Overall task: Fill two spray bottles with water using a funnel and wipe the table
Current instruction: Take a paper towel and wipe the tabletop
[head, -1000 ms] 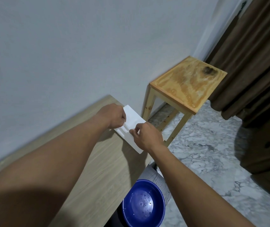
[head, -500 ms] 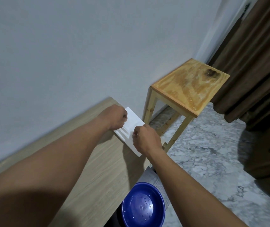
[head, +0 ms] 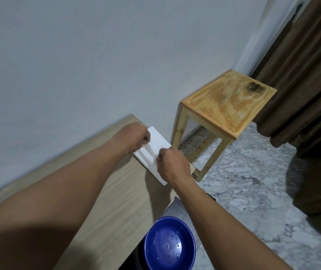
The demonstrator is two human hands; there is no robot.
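Note:
A white folded tissue (head: pixel 155 145) lies at the far right corner of the pale wood table (head: pixel 120 195). My left hand (head: pixel 134 137) pinches its left side with closed fingers. My right hand (head: pixel 173 164) grips its near right part, covering the tissue's lower edge. Both hands hold the tissue against the tabletop. No spray bottle or funnel is in view.
A blue bowl (head: pixel 169 244) with water drops sits below the table's near right edge. A small wooden stool (head: pixel 228 102) stands to the right by the white wall. Brown curtains (head: pixel 308 75) hang at far right over a marble floor (head: pixel 253 191).
Both hands have kept hold of the tissue and shifted it slightly; my fingers have drawn a little closer together on it. The camera has tilted slightly.

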